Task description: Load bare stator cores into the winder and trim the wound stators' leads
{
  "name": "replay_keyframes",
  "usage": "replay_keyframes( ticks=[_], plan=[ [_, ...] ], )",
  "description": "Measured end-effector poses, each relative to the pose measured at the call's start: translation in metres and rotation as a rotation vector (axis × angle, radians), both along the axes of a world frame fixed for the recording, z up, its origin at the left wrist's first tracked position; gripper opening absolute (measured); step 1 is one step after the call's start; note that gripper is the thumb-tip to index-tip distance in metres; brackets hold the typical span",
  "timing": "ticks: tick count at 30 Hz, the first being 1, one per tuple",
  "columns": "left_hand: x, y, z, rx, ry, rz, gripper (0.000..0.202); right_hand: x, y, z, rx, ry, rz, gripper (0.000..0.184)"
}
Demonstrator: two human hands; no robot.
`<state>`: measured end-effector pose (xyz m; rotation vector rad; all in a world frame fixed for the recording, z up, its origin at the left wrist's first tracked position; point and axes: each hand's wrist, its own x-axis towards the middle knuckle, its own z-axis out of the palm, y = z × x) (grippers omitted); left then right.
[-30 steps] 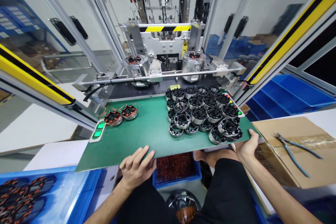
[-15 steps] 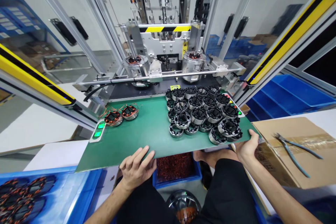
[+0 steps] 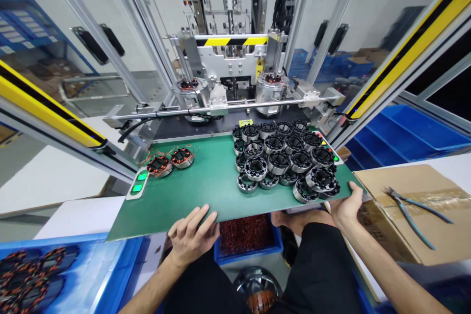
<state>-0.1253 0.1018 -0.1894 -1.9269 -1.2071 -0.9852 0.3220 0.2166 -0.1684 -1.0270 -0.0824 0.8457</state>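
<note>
My left hand lies over the front edge of the green work surface, fingers stretched on top and apart from any part. At the right front corner my right hand grips that surface, thumb above and the other fingers hidden underneath. Close to it stand several stacked stator cores, silver rings with black insulation and no copper. Two copper-wound stators with loose wire ends sit at the left. Behind, the winding machine holds one wound stator in its left fixture and another in its right.
Green-lit buttons flank the surface. Cutting pliers lie on a cardboard box at right. A blue tray with wound stators is at lower left. Below sits a blue bin of copper-coloured scraps. Yellow-black posts stand either side.
</note>
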Motion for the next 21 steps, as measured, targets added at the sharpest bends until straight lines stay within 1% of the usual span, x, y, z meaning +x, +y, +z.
replay_keyframes(
  ticks=[9,16,21],
  plan=[
    [0.0024,0.001,0.003,0.003,-0.011,-0.005,0.028,0.0011,0.0015,-0.0032,0.003,-0.047,-0.009,0.029],
    [0.0008,0.0001,-0.0025,-0.008,-0.014,-0.001,0.029,0.0013,0.0012,-0.0031,0.002,-0.051,-0.003,0.029],
    [0.0012,-0.0002,-0.0026,-0.004,-0.016,0.004,0.031,0.0054,0.0004,-0.0097,-0.006,-0.067,0.028,0.03]
  ],
)
